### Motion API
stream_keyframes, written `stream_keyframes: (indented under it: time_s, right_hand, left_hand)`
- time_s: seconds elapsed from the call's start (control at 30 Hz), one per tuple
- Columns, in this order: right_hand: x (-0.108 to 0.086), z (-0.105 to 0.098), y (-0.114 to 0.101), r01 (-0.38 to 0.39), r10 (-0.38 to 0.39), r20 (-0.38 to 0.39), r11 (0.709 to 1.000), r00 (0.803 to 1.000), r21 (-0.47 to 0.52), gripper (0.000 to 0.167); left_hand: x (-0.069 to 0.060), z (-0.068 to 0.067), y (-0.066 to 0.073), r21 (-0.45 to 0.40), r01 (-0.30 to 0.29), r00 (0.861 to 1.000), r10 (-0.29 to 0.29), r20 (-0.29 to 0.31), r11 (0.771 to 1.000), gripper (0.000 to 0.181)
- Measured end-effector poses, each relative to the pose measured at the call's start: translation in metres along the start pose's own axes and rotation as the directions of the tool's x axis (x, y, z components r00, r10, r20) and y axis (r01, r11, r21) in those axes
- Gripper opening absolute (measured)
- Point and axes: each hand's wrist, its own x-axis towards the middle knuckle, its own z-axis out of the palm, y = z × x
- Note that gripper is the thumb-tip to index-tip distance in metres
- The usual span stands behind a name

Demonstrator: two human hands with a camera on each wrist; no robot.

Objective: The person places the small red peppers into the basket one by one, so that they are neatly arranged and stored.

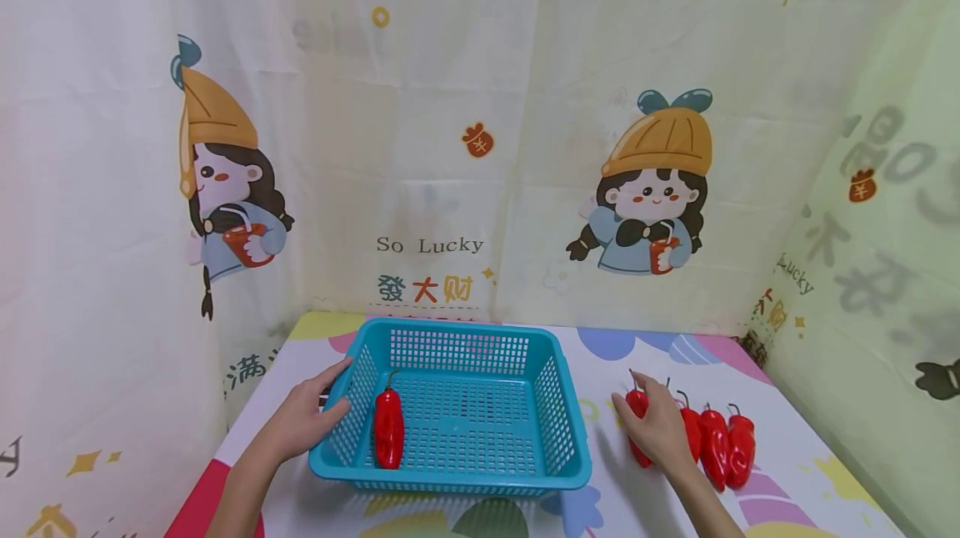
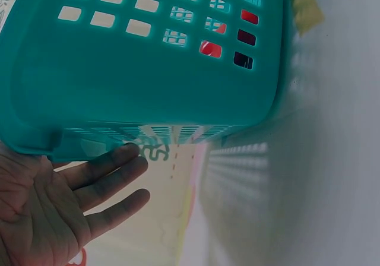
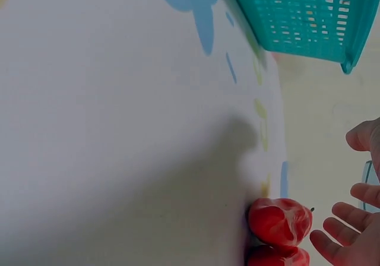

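A blue-green plastic basket (image 1: 457,480) with perforated walls stands on the table, and one red chili pepper (image 1: 388,431) lies inside along its left. My left hand (image 1: 302,417) is at the basket's left rim, thumb over the edge; the left wrist view shows its fingers (image 2: 113,186) extended outside the wall. Over on the right, my right hand (image 1: 662,425) hovers at a row of several red peppers (image 1: 741,450), thumb and fingers apart around the leftmost pepper (image 1: 637,403). In the right wrist view that hand (image 3: 356,233) looks clear of the peppers (image 3: 280,221). It partly hides some of them.
A patterned cloth (image 1: 607,488) covers the table. Printed curtains (image 1: 540,188) enclose the back and both sides. Between the basket and the pepper row lies a strip of tabletop, with the right hand's shadow (image 3: 196,177) on it.
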Motion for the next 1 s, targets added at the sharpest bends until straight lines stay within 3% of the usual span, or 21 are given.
stream_keyframes:
  time_s: [0.43,0.9,1.0]
  right_hand:
    - [0.002,0.005,0.011,0.005,-0.004,0.014,0.999,1.000,-0.038,0.071]
    - [0.006,0.015,0.015,-0.045,0.047,0.040,0.998,0.998,-0.040,0.081]
    - [0.006,0.017,0.017,-0.028,0.029,0.033,0.999,0.999,-0.041,0.079]
  left_hand:
    - [-0.001,-0.001,0.001,0.005,-0.006,1.000,0.006,0.006,1.000,0.076]
    - [0.000,0.000,0.001,0.012,0.022,1.000,-0.022,-0.006,1.000,0.075]
    - [-0.001,0.000,0.002,0.007,0.018,1.000,-0.018,-0.003,1.000,0.076]
